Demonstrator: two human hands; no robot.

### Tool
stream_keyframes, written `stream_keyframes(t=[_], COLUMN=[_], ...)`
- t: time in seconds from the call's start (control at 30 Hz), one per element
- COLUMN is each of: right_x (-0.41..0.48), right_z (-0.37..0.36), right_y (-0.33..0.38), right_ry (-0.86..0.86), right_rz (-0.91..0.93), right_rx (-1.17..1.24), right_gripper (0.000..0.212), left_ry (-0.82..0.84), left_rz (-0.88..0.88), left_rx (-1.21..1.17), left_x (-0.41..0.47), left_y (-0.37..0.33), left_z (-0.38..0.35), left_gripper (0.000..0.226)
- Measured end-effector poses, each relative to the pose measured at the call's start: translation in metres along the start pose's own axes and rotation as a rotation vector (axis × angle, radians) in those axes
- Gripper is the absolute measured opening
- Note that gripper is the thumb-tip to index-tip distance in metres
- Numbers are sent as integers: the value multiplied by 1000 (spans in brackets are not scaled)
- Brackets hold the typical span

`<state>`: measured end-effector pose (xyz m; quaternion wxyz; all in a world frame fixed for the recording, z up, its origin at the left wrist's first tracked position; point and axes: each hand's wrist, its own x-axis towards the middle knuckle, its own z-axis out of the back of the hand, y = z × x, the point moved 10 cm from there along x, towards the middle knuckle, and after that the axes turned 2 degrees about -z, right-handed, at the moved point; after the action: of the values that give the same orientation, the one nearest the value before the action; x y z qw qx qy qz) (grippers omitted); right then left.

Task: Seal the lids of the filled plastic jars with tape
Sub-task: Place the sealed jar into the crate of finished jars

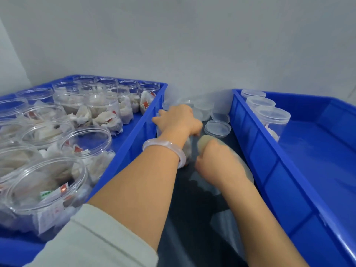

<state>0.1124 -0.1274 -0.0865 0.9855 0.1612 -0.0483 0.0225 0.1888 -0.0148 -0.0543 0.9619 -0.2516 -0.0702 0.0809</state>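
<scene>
My left hand (179, 120) curls over the upright jar (187, 151) from above. My right hand (217, 160) grips the tape (204, 143) just right of it, level with the lid.

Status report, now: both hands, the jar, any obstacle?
Left hand grips jar from above. Right hand holds tape roll beside it. Loose lids beyond, not blocking.
</scene>
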Motion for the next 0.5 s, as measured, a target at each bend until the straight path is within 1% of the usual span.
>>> stream_keyframes(t=[0.03,0.07,0.1,0.13,0.2,0.33,0.4,0.47,0.5], right_x=[-14,-26,-31,-30,-14,9,14,22,26], right_z=[-2,-10,-18,-26,-40,-57,-60,-60,-60], right_y=[11,21,25,23,6,-26,-31,-32,-33], right_ry=[-3,29,65,81,99,70,17,-25,-7], right_rz=[65,121,147,133,56,-25,-26,-4,4], right_rx=[11,45,92,119,68,-24,-43,-77,-75], right_gripper=[38,32,29,28,33,52,57,62,66], left_ry=[-84,-125,-112,-77,-29,13,101,262,356], left_rz=[30,31,-14,-84,-191,-227,-192,-158,-161], left_rx=[-59,-87,-50,28,174,224,233,259,279], left_x=[3,6,8,8,5,10,13,12,12], left_y=[6,9,3,-9,-31,-40,-34,-27,-25], left_z=[10,14,10,3,-10,-16,-18,-22,-25], left_gripper=[25,24,25,27,28,28,31,37,40])
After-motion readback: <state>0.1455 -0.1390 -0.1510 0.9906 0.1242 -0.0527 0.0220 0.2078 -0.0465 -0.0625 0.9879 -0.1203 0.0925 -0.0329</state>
